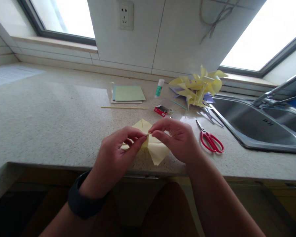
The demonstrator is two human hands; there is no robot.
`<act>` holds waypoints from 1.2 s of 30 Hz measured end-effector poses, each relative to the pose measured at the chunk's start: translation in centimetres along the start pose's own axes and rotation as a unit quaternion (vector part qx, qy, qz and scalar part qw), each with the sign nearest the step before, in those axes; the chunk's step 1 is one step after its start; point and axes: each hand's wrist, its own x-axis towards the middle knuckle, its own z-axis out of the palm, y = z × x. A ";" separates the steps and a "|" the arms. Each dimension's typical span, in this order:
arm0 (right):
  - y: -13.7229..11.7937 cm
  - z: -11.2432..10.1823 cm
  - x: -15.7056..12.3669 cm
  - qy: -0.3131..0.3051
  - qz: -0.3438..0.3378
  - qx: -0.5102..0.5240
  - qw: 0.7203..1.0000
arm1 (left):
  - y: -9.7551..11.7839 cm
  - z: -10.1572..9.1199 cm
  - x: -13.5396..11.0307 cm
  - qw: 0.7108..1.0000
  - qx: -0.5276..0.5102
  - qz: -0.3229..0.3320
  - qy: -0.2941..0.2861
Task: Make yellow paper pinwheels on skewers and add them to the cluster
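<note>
A pale yellow folded paper piece [158, 152] with pointed flaps lies near the counter's front edge. My left hand [118, 151] pinches its centre from the left, fingers closed on the paper. From the right, my right hand [177, 138] pinches the same centre, fingertips meeting those of the left hand; something small may be between them, too small to make out. A dark band circles my left wrist.
Red-handled scissors [210, 140] lie to the right. Behind are a thin wooden stick [123, 107], a stack of green paper [128, 93], a glue stick [159, 88], a small red box [162, 110] and a pile of yellow pinwheels [199, 89]. A steel sink [249, 131] is at right.
</note>
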 end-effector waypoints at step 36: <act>-2.0 1.0 -7.3 0.132 0.195 -0.330 0.914 | 0.6 -0.4 -0.2 0.997 -0.012 0.013 -0.081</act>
